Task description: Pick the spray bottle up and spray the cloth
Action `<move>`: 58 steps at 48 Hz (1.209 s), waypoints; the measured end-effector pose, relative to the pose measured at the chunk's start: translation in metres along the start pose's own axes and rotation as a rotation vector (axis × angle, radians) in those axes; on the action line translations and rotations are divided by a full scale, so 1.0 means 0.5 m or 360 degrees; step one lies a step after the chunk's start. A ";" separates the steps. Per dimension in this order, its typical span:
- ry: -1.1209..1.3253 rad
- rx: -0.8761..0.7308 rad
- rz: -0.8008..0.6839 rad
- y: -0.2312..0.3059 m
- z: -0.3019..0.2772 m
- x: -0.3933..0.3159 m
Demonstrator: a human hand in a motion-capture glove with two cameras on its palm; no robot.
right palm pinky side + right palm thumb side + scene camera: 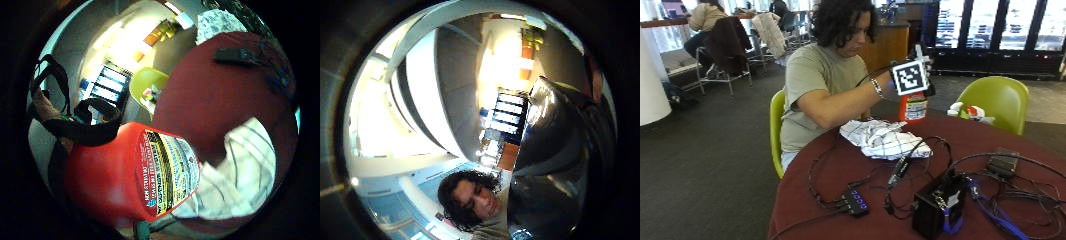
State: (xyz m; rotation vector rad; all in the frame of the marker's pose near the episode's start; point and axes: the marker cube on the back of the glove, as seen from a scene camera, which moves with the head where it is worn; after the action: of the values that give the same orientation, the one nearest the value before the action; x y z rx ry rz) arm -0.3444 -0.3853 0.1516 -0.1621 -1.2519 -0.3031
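Gripping the red spray bottle [913, 107], the gloved right hand [923, 80] has its fingers wrapped around it, above the checked cloth [881, 138].

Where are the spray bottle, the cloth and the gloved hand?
spray bottle [913, 108]: outside view, red body.
cloth [881, 138]: outside view, crumpled middle.
right hand [927, 86]: outside view, glove beside the bottle's neck.

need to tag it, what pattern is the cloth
White with a thin dark check; the cloth shows best in the outside view.
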 end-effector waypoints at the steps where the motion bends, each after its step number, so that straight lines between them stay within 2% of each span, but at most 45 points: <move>1: 0.0006 -0.0029 -0.0015 0.002 0.009 0.017; 7: -0.0049 0.0149 -0.0061 -0.051 0.076 0.087; 13: -0.0034 -0.0031 -0.0077 -0.035 0.128 0.123; 17: 0.0135 -0.0199 -0.0096 -0.010 0.135 0.147; 28: 0.0023 0.0017 -0.0111 -0.036 0.139 0.125; 33: 0.0053 0.0052 -0.0069 -0.037 0.139 0.134; 40: 0.0143 -0.0123 0.0118 -0.023 0.115 0.157; 48: 0.0436 -0.0365 0.0231 0.070 0.066 0.148; 58: 0.1249 -0.0262 0.0253 0.177 -0.072 0.096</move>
State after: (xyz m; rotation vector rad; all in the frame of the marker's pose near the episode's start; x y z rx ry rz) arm -0.2706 -0.3180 0.1899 -0.2518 -0.4334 -0.2908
